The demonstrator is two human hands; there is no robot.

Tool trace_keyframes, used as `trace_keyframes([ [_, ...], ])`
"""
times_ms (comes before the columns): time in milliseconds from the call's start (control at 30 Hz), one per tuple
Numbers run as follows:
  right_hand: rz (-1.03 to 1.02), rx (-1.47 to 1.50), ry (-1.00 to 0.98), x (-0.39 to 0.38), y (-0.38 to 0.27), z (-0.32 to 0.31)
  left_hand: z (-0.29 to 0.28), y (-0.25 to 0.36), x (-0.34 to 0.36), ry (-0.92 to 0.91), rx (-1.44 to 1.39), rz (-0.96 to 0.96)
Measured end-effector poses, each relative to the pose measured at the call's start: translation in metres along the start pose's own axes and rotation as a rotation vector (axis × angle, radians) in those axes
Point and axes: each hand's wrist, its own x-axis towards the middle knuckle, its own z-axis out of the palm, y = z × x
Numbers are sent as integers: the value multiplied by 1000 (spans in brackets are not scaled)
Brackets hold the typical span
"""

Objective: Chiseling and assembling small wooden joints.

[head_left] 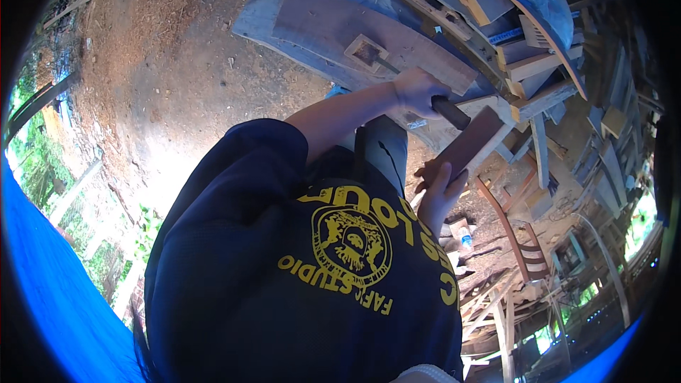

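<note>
My left hand is closed round a chisel with a dark handle. Its thin blade points away to a small square piece with a pale rim and a darker middle; I cannot tell whether this is a loose block or a recess. The square is on a long brown board, which lies on a grey-blue work surface. Closer to my body on the right, my right hand grips the lower end of a flat reddish-brown wooden block. The block's upper end is near the chisel handle's butt.
Stacked offcuts and planks crowd the far right, beside a long curved strip. Curved reddish wooden parts and a small bottle are on the ground to the right. Shavings are scattered over the dirt floor at left.
</note>
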Motion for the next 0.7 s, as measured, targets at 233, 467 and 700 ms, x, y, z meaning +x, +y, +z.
trace_keyframes([
  [233,-370,229,351,-4,-53,-68,-7,-7,-3,-87,48,15],
  [467,-404,444,497,-3,-59,-73,-18,28,-2,-120,-30,79],
  [700,29,599,310,-20,-65,-31,-16,21,-22,-187,22,86],
])
